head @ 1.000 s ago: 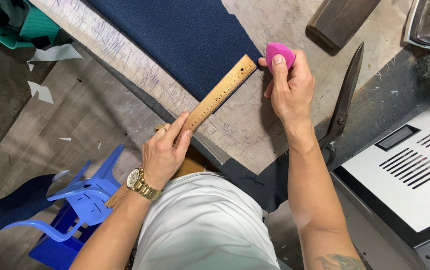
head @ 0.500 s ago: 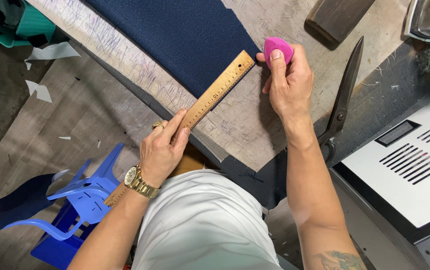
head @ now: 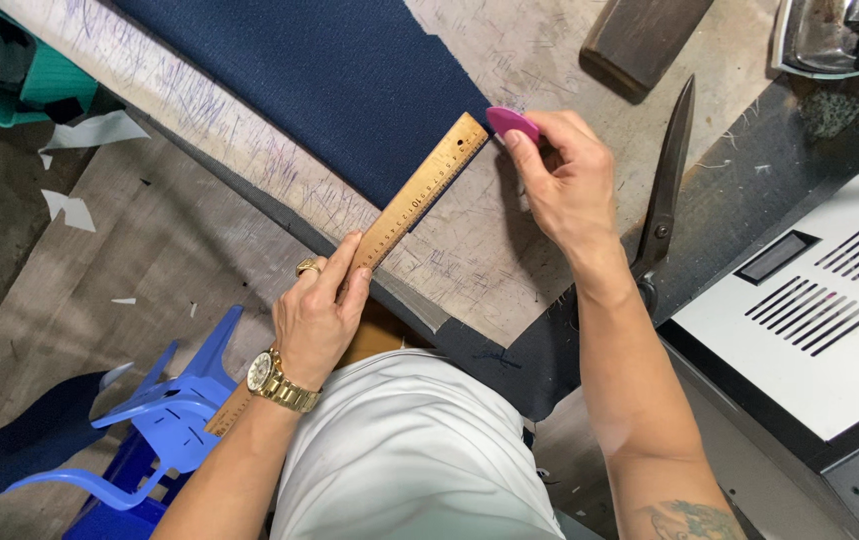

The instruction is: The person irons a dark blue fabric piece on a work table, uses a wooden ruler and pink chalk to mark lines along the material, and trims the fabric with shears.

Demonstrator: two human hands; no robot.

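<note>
A wooden ruler (head: 417,193) lies slanted on the worn worktable (head: 489,250), along the edge of a dark blue cloth (head: 329,80). My left hand (head: 321,312), with a gold watch and ring, presses down the ruler's near end. My right hand (head: 564,175) pinches a pink tailor's chalk (head: 509,122) at the ruler's far end, right by the corner of the cloth.
Large black shears (head: 664,190) lie just right of my right hand. A dark wooden block (head: 644,35) sits at the table's far side, an iron (head: 839,35) at top right. A white vented machine (head: 819,300) stands to the right. Blue plastic chairs (head: 149,430) stand on the floor, lower left.
My right hand with the chalk has shifted slightly left, toward the ruler's far end. My left hand stays on the ruler.
</note>
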